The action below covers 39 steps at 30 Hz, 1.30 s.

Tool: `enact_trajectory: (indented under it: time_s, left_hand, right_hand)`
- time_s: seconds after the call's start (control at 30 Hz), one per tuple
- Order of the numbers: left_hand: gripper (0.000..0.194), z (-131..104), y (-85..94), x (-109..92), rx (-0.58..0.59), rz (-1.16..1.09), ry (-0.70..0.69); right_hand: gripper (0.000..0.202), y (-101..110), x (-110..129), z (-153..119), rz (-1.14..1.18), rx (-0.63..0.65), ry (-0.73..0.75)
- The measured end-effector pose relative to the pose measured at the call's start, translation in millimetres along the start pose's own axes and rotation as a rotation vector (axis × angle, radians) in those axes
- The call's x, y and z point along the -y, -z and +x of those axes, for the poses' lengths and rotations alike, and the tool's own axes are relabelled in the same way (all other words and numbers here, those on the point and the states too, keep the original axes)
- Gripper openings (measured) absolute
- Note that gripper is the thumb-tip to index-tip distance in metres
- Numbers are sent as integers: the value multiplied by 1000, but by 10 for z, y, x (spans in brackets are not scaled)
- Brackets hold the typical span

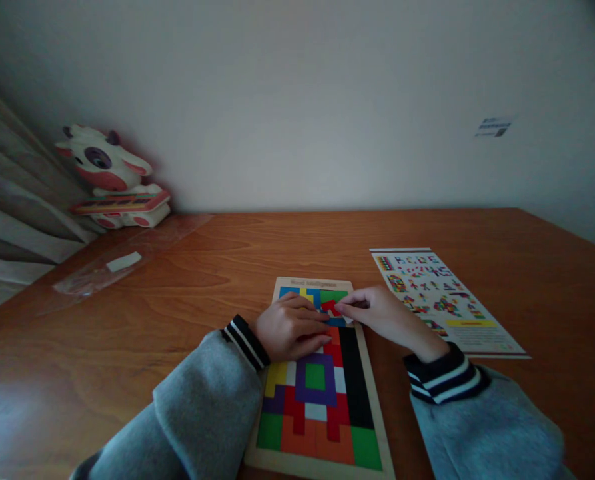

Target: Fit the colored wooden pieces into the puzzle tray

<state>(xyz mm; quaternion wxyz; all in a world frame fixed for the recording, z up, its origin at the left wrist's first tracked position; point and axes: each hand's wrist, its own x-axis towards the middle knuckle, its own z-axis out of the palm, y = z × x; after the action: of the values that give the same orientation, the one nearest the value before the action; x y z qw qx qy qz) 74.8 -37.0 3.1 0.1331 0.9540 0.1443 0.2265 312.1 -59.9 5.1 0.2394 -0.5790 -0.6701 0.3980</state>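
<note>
A wooden puzzle board point(373, 413) lies flat on the desk in front of me, filled with coloured block pieces in green, red, orange, purple, yellow, blue, white and black. My left hand point(290, 328) rests on the upper middle of the board, fingers curled over the pieces. My right hand point(384, 313) reaches in from the right and pinches a small red piece point(330, 307) near the board's top. Both arms wear grey sleeves with striped cuffs.
A printed pattern sheet point(444, 298) lies to the right of the board. A clear plastic bag point(122, 260) lies at the far left. A cow-shaped toy point(111, 179) stands in the back left corner by a curtain point(17, 207). The wall point(327, 100) closes the desk's far edge.
</note>
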Motion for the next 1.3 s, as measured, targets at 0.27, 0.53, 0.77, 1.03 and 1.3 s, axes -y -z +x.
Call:
enact_trajectory:
  time_s: [0.27,0.53,0.77,1.03,1.3]
  left_hand:
    - [26,-11,-19,12,11,-11,-1]
    - [26,-28,-46,24,-2,3,-4]
    - [23,5,-24,4,-25,35,-26]
    - [21,10,-28,14,-66,63,-40]
    - [19,-1,-10,22,-59,31,-23]
  right_hand:
    - [43,-28,62,-42,-220,-133,50]
    - [25,58,32,-35,-294,-190,58]
    - [13,-21,75,-4,-337,-210,160]
    - [34,-58,-129,75,-323,-357,237]
    - [47,-12,-190,115,-377,-413,274]
